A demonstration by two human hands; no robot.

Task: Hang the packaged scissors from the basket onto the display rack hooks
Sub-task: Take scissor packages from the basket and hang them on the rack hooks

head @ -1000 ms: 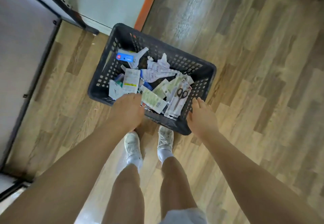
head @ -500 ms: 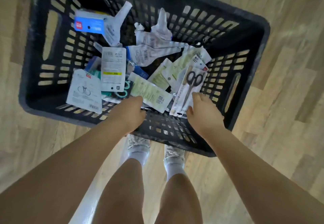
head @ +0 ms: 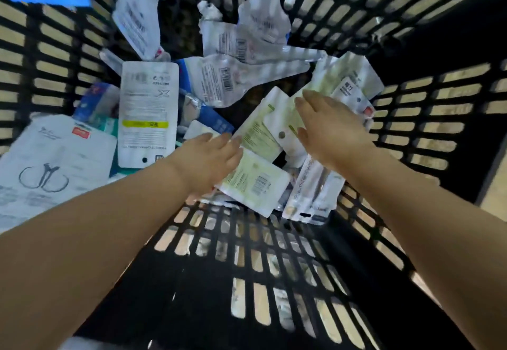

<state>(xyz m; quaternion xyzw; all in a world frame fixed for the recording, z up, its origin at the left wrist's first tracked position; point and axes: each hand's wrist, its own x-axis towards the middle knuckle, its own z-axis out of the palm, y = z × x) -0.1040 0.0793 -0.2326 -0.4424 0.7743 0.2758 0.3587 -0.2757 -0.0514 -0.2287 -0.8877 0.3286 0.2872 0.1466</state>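
The left hand reaches into the black slotted plastic basket, fingers relaxed and straight, resting on a pale green-and-white card packet. The right hand lies flat, fingers spread, over neighbouring white scissor packets.

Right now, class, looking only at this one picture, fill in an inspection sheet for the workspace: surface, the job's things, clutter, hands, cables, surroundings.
Surface: black slotted basket; wood floor shows through the slots.
Job's things: packets piled loosely inside, overlapping, mostly back side up.
Clutter: nothing seen besides the packets.
Hands: left hand over a pale green packet, fingers fairly straight; right hand spread over the packets on the right; neither lifts one.
Cables: nothing seen.
Surroundings: display rack not in view.
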